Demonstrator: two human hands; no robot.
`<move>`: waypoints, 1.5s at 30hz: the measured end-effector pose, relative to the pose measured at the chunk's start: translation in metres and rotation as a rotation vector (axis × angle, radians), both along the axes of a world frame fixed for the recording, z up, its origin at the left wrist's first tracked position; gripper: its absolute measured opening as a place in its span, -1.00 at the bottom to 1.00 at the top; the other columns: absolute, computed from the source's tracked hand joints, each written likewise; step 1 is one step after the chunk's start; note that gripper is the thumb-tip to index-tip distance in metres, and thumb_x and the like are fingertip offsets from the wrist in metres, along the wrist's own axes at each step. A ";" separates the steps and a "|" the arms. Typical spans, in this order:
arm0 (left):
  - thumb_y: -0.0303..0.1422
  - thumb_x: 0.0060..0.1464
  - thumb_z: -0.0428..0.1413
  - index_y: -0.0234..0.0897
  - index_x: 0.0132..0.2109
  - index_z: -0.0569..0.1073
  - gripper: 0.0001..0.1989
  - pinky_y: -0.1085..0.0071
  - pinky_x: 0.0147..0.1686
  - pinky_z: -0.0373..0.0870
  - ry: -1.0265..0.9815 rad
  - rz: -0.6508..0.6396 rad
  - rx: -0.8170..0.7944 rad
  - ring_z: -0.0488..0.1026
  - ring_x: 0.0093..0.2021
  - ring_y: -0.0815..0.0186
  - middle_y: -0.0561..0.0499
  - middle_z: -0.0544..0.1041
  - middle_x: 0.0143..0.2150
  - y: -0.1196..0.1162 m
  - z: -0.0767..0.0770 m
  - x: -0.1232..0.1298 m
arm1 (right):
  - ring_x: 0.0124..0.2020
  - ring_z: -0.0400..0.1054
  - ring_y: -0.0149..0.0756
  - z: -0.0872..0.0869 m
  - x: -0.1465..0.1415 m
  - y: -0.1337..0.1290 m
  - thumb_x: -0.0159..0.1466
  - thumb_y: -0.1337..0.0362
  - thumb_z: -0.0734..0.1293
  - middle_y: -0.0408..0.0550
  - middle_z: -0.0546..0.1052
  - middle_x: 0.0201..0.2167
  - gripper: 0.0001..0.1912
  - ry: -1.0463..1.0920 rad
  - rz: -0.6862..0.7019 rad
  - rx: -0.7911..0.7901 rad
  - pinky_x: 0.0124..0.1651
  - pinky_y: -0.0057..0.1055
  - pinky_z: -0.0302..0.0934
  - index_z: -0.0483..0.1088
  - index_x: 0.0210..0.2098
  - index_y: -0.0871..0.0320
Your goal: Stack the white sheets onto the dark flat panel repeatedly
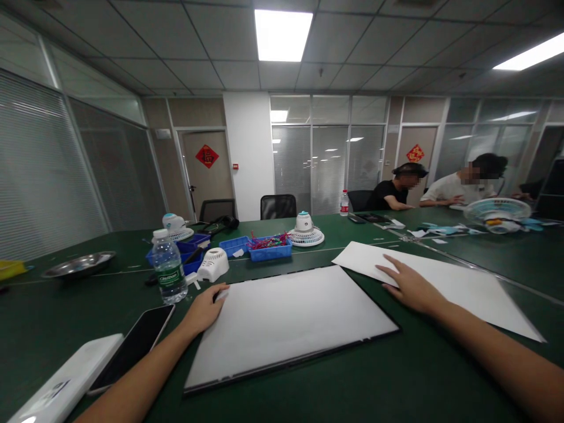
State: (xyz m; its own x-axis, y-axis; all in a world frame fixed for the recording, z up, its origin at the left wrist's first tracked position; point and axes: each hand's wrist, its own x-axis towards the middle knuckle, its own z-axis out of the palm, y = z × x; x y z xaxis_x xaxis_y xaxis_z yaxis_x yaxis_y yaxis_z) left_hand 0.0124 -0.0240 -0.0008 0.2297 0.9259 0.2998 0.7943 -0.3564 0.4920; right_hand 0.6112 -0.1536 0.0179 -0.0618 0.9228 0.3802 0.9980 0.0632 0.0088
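Note:
A flat white panel with a thin black frame [291, 317] lies on the green table in front of me. My left hand [205, 308] grips its far left corner, fingers curled round the edge. To the right, a separate white sheet [458, 288] lies at an angle, its near left end close to the panel's far right corner. My right hand [412, 285] rests on this sheet, palm down, with the fingers spread.
Left of the panel are a water bottle [170, 270], a phone [134, 346] and a white box [66, 382]. Behind stand a white plastic housing [214, 265], a blue tray of wires [270, 251] and a fan part [306, 232]. Two people sit at the far right, near a fan cage [497, 210].

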 end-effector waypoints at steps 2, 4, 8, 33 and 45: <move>-0.26 0.08 -0.02 -0.31 0.15 0.47 -0.49 0.20 0.27 0.22 0.001 0.009 0.002 0.38 0.25 0.12 -0.13 0.46 0.25 0.000 0.000 0.000 | 0.35 0.06 0.10 -0.008 0.036 0.002 0.33 -0.06 0.19 0.20 0.09 0.40 -0.35 0.027 -0.147 -0.099 0.32 -0.02 0.01 0.27 0.29 0.16; -0.25 0.07 -0.02 -0.31 0.14 0.48 -0.49 0.21 0.26 0.23 0.001 0.023 0.006 0.39 0.24 0.12 -0.13 0.47 0.24 0.000 0.002 0.000 | 0.28 0.20 0.05 -0.011 0.055 0.000 0.36 -0.10 0.13 0.18 0.30 0.29 -0.38 0.049 -0.210 -0.182 0.25 -0.07 0.12 0.33 0.24 0.14; -0.22 0.08 -0.02 -0.31 0.10 0.51 -0.50 0.23 0.24 0.26 0.003 0.046 0.030 0.42 0.22 0.10 -0.12 0.50 0.21 -0.004 0.005 0.002 | 0.01 0.44 -0.01 -0.006 0.049 0.001 0.40 0.02 0.07 0.17 0.53 0.04 -0.50 0.026 -0.243 -0.206 0.02 -0.14 0.27 0.46 0.08 0.11; -0.09 0.26 -0.15 -0.24 -0.14 0.57 -0.53 0.27 -0.05 0.36 -0.162 0.226 0.121 0.53 -0.08 0.12 -0.09 0.63 -0.11 -0.079 0.030 0.034 | -0.24 0.52 -0.19 -0.003 -0.179 -0.067 0.37 0.33 0.21 -0.10 0.61 -0.19 -0.81 -0.150 0.594 0.129 -0.20 -0.25 0.38 0.46 -0.16 0.05; -0.08 0.12 -0.02 -0.29 -0.02 0.55 -0.53 0.16 0.10 0.39 -0.325 0.258 0.049 0.50 0.07 0.08 -0.15 0.55 0.11 -0.094 0.019 0.031 | 0.27 0.25 -0.22 0.020 -0.180 -0.074 0.42 0.16 0.16 -0.10 0.19 0.36 -0.51 0.084 0.759 -0.191 0.23 -0.30 0.26 0.21 0.33 -0.08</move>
